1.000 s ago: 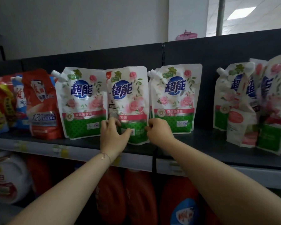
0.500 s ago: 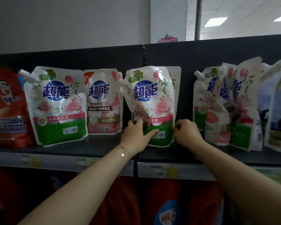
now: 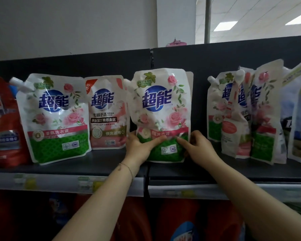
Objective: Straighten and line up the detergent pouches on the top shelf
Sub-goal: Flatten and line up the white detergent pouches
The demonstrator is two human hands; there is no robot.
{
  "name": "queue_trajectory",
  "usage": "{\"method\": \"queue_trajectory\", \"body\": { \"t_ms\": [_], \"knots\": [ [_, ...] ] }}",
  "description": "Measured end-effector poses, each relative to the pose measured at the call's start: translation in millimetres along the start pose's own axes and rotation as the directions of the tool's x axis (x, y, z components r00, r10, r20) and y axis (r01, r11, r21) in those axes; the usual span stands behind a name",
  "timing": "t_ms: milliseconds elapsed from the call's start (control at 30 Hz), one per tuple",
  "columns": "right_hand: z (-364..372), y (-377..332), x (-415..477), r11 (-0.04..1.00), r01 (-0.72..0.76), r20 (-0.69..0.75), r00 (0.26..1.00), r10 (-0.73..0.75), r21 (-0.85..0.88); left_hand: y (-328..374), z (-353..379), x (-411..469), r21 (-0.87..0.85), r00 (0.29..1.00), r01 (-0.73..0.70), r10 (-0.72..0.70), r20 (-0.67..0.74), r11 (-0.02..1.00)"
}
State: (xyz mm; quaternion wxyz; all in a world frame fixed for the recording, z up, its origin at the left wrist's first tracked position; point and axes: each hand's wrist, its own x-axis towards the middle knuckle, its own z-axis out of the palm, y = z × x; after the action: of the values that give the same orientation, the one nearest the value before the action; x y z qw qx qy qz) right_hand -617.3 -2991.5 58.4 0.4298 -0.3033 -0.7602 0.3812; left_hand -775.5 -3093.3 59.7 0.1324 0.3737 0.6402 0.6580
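Top shelf (image 3: 101, 162): centre pouch (image 3: 161, 108) held at its base by both hands.
The dark shelf is seen carrying a row of detergent pouches. The centre pouch, white with roses and a green base, is stood upright near the shelf's front, with a second pouch partly hidden behind it. A matching green pouch (image 3: 54, 119) is tilted at left; a pink pouch (image 3: 106, 115) is set further back between the two. A crowded, leaning cluster (image 3: 241, 115) is noted well apart at right. The left hand (image 3: 141, 145) is clamped on the pouch's lower left edge, the right hand (image 3: 196, 146) on its lower right edge, thumbs laid across the front. A bracelet (image 3: 127, 168) is worn on the left wrist.
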Motion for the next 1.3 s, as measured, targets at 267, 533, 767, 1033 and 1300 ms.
{"method": "queue_trajectory", "body": {
  "t_ms": [267,533,767,1033,1300],
  "knots": [
    [1.4,-3.1,-2.7,0.994,0.016,-0.107,0.994,-0.027,-0.111,1.3,5.8,-1.7,0.084,0.992,-0.027,0.037,-0.122,0.996],
    [-3.4,2.1,1.4,0.995,-0.019,-0.183,0.983,0.001,-0.096,-11.6,5.9,11.5,-0.03,1.0,-0.008,0.009,0.01,1.0],
    [-4.0,3.5,1.2,0.997,0.01,-0.139,0.99,-0.02,-0.074,-12.9,7.9,12.9,-0.012,0.997,-0.065,0.065,-0.031,0.998],
    [5.8,-2.6,-14.9,0.782,0.356,-0.039,0.9,-0.435,-0.511,-19.0,9.7,19.2,0.115,0.998,-0.056,0.059,-0.027,0.992],
    [5.7,0.6,-13.7,0.63,0.534,0.196,0.828,-0.526,-0.564,-6.3,5.4,17.4,0.125,0.996,0.032,-0.021,-0.086,0.992]
  ]
}}
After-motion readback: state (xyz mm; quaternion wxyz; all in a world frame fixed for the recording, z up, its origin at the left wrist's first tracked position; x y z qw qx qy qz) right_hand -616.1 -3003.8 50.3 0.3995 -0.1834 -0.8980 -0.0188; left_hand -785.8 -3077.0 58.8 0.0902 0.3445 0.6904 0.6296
